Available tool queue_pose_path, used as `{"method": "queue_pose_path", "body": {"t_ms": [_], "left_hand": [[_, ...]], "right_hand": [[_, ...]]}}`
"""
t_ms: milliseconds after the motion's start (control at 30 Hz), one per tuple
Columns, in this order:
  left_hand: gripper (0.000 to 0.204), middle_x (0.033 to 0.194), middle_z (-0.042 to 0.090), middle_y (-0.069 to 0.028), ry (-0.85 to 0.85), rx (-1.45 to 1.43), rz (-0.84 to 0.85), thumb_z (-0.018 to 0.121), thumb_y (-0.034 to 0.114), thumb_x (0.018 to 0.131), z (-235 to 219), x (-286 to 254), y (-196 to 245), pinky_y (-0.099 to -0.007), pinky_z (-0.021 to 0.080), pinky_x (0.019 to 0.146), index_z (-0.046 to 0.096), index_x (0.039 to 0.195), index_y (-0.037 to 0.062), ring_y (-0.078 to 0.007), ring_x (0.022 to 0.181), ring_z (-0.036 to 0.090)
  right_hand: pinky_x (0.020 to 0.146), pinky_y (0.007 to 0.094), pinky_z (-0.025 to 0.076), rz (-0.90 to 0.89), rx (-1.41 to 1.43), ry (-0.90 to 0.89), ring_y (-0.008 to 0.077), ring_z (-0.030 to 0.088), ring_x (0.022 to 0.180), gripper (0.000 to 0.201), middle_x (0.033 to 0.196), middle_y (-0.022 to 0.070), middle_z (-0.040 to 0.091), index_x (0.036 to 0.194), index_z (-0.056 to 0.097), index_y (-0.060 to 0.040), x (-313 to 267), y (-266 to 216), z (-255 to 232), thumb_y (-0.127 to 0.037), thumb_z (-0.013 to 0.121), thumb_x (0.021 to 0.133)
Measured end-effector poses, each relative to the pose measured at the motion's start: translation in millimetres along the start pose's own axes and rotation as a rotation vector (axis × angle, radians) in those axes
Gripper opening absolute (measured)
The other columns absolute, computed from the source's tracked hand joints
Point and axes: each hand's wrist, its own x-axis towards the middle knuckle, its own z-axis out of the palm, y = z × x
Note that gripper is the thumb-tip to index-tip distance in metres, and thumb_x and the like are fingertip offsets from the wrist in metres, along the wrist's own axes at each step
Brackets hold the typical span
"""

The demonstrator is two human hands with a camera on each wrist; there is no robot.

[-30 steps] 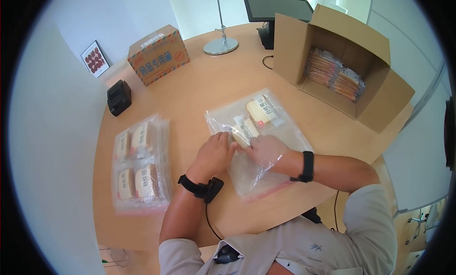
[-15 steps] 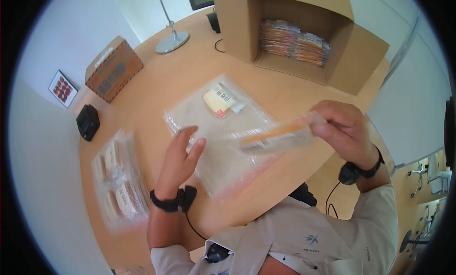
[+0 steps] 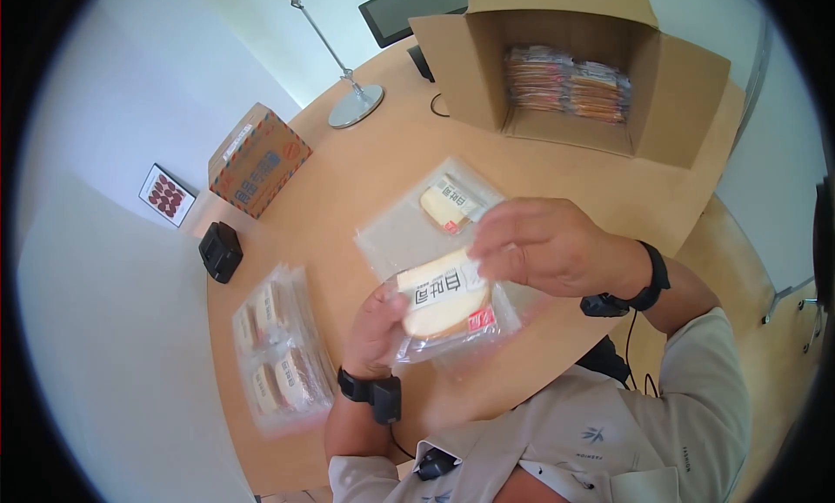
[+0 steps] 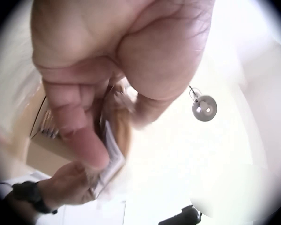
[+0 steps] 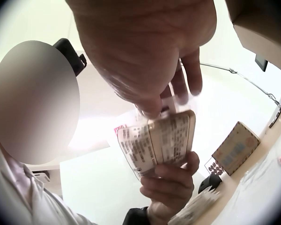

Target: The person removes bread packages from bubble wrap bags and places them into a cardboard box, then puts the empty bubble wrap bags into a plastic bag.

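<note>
The bread packet (image 3: 444, 294) was soft and rounded, its pale slices wrapped in clear, crinkled plastic with a white printed band and a small red patch. It was above the worktop (image 3: 374, 164), between the hands near its near edge. Below lay a thin, glossy clear bag (image 3: 396, 233) with a smaller-looking second packet (image 3: 445, 203) at its far end; whether that one was inside could not be told.

The left hand (image 3: 374, 333) clamped the held packet's left end, thumb over the front and fingers bent round behind. The right hand (image 3: 544, 246) reached across from the right, palm down, thumb and fingertips pinching the wrapper at the packet's upper corner; its other fingers stood slightly apart in the right wrist view.

At the far right edge, an open cardboard carton (image 3: 639, 86) lay with its mouth toward the person, its flaps spread, holding two side-by-side stacks of flat, orange-brown packets (image 3: 570, 81). Along the left edge, a pile of clear bags (image 3: 283, 351) showed four bread packets in the top one. A closed carton (image 3: 261, 159) with a striped border stood toward the far left edge, near a black device (image 3: 221, 251).
</note>
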Motion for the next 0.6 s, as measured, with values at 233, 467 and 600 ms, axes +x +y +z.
{"method": "queue_pose_path", "body": {"t_ms": [233, 467, 600], "left_hand": [[0.051, 0.139, 0.058, -0.0169, 0.234, 0.16, 0.241, 0.058, 0.016, 0.102, 9, 18, -10, -0.0398, 0.048, 0.107, 0.041, 0.146, -0.0053, -0.0258, 0.126, 0.06], [0.034, 0.118, 0.066, -0.0134, 0.146, 0.406, 0.193, 0.053, 0.02, 0.105, 9, 22, -36, -0.0368, 0.059, 0.078, 0.05, 0.134, 0.0019, -0.0224, 0.096, 0.069], [0.023, 0.101, 0.07, -0.0118, 0.186, 0.607, 0.139, 0.054, 0.015, 0.104, 11, 11, -32, -0.0309, 0.057, 0.073, 0.058, 0.122, 0.0006, -0.0182, 0.086, 0.069]], "right_hand": [[0.08, 0.0329, 0.057, 0.902, 0.748, 0.207, 0.0176, 0.065, 0.102, 0.023, 0.118, 0.01, 0.064, 0.114, 0.068, -0.003, -32, 6, 30, -0.019, 0.067, 0.098], [0.063, 0.0273, 0.054, 1.118, 1.179, 0.337, 0.0126, 0.064, 0.069, 0.027, 0.081, 0.0045, 0.066, 0.1, 0.066, -0.0023, -42, 8, 46, -0.029, 0.066, 0.101], [0.062, 0.0274, 0.054, 0.98, 0.814, 0.842, 0.0118, 0.064, 0.071, 0.017, 0.085, 0.0032, 0.066, 0.108, 0.065, -0.0033, -72, 84, -17, -0.018, 0.063, 0.101]]}}
